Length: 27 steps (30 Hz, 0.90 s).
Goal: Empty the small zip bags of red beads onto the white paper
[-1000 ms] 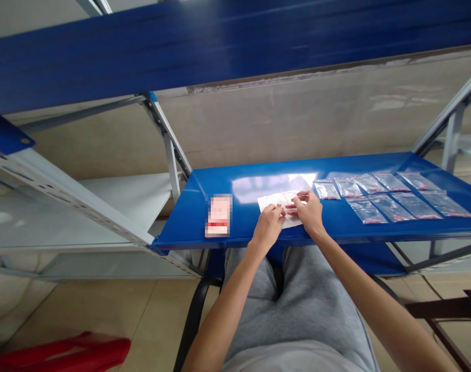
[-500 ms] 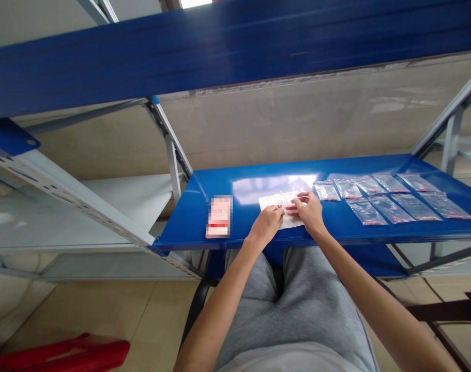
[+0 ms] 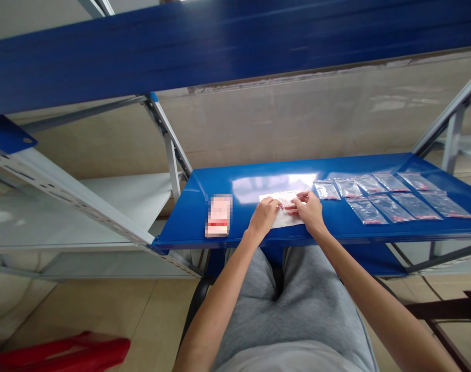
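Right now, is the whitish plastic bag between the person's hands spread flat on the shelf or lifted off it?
Spread flat: the bag lies on the blue shelf, the left hand and right hand touching its top edge.

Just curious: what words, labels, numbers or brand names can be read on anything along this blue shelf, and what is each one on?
No words or numbers can be read.
Pixelated card on the blue shelf: blurred, with a red band, unreadable.
Small clear bags: red marks near their edges, too small to read.
White sheet: no readable marking shows.
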Available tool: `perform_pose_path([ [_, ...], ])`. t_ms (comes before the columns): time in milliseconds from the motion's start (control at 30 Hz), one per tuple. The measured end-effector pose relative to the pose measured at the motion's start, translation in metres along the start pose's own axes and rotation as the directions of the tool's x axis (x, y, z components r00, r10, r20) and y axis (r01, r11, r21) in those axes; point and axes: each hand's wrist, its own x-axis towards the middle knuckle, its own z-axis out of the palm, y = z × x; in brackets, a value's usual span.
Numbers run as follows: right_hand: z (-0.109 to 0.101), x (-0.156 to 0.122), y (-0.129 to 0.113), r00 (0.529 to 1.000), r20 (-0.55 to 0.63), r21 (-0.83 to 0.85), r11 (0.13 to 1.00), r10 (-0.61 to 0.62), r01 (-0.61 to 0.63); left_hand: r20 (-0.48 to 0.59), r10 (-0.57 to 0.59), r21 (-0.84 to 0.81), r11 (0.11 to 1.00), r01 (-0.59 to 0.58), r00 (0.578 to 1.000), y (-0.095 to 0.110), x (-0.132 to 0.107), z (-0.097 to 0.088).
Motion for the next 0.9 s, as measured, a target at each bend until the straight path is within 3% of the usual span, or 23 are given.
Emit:
perform_pose_path([
  [433, 0.001, -0.002, -0.004, 1.0, -0.02, -0.027, 1.0, -0.003, 0.003, -0.034, 0.006, -0.06, 0.998, -0.008, 0.999, -0.001, -0.005, 0.003],
  [900, 0.001, -0.003, -0.014, 0.998, -0.016, 0.224, 0.973, 0.056, -0.051, -0.079, -0.047, 0.01, 0.999, 0.048, 0.996, 0.001, -0.009, -0.007],
])
